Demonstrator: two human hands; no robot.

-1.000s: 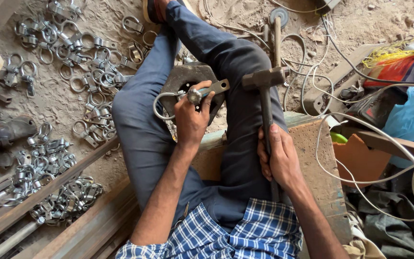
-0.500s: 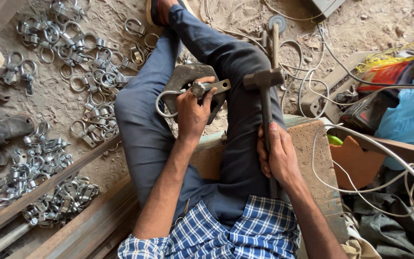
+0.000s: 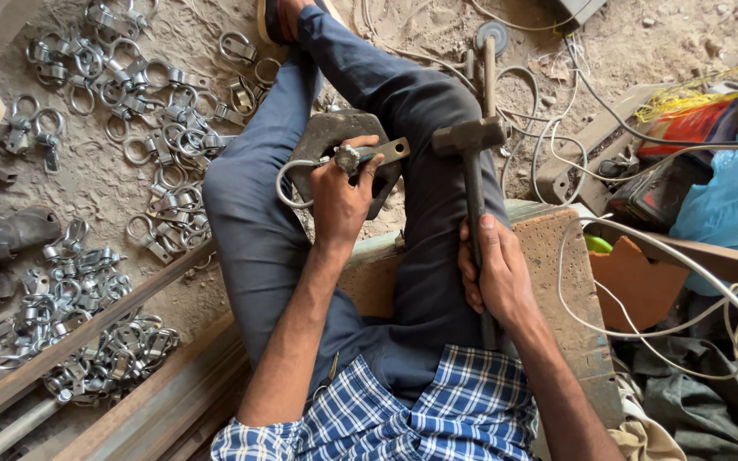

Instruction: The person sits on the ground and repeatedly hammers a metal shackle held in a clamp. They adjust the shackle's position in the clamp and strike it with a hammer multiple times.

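I sit with my legs in dark blue trousers stretched out over sandy ground. My left hand [image 3: 342, 198] grips a metal ring clamp [image 3: 360, 157] with a bolt and a flat tab, and holds it on a dark iron block [image 3: 328, 135] between my legs. The clamp's wire ring loops out to the left. My right hand [image 3: 495, 275] is closed around the handle of a hammer [image 3: 470, 137]. The hammer rests along my right thigh, with its head pointing up, just to the right of the clamp.
Several finished metal ring clamps [image 3: 143, 94] lie scattered on the sand at the left, and another heap [image 3: 87, 341] sits lower left. Wooden planks [image 3: 130, 401] run diagonally bottom left. White cables [image 3: 642, 282], a wooden seat [image 3: 557, 256] and a blue bag [image 3: 732, 205] crowd the right.
My left hand has shifted the clamp slightly on the iron block. The hammer and my right hand have stayed on my right thigh.
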